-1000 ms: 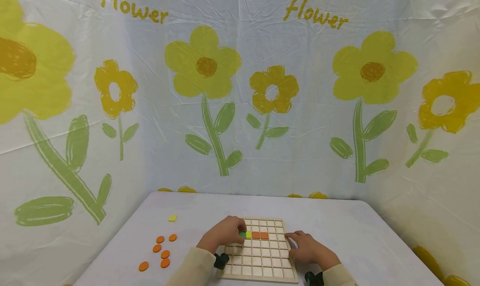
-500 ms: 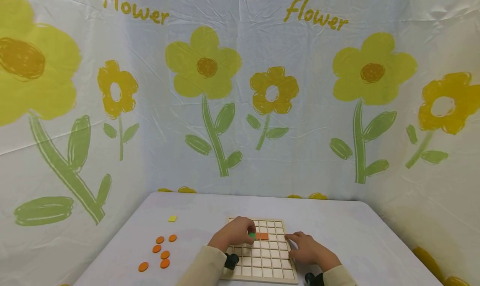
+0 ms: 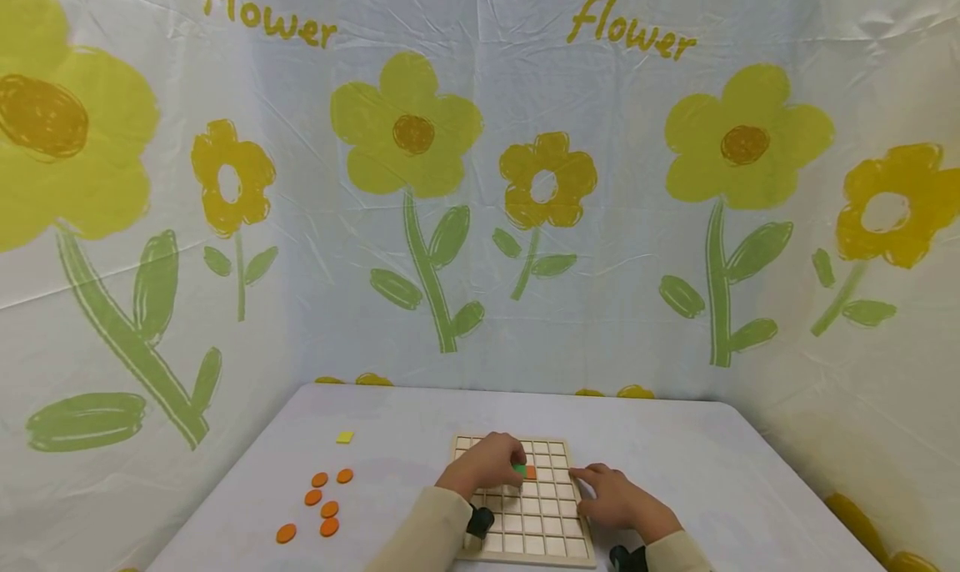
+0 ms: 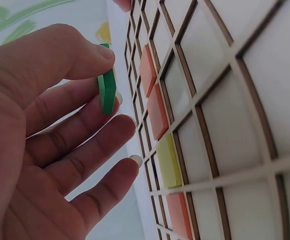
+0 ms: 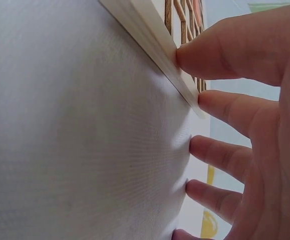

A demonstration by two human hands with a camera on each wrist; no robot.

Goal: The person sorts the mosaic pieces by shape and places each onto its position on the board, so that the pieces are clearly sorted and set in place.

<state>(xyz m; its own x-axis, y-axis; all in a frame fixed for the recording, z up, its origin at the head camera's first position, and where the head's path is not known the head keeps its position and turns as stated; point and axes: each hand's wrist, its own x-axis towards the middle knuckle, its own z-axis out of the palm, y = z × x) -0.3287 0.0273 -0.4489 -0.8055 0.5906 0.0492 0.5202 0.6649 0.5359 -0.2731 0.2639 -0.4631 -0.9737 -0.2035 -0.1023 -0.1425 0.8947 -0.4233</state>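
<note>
My left hand point(image 3: 487, 462) pinches a green square tile point(image 4: 107, 87) between thumb and fingers, over the gridded wooden board point(image 3: 517, 559). In the left wrist view the tile is tilted and apart from the grid, beside a line of seated tiles: several orange ones, such as this orange tile point(image 4: 158, 111), and a yellow-green tile point(image 4: 169, 162). Most of that line is hidden by the left hand in the head view. My right hand point(image 3: 617, 499) rests at the board's right side. In the right wrist view its thumb and index finger touch the rim, while other fingertips meet the tabletop.
Several round orange discs point(image 3: 329, 509) lie on the white table point(image 3: 660, 439) left of the board. A yellow square tile point(image 3: 345, 437) sits farther back on that side. A flower-printed cloth point(image 3: 495, 338) stands behind and beside the table.
My left hand has moved rightward over the board with the green tile, along the line of tiles, covering the yellow-green one and an orange one. The right hand has stayed put.
</note>
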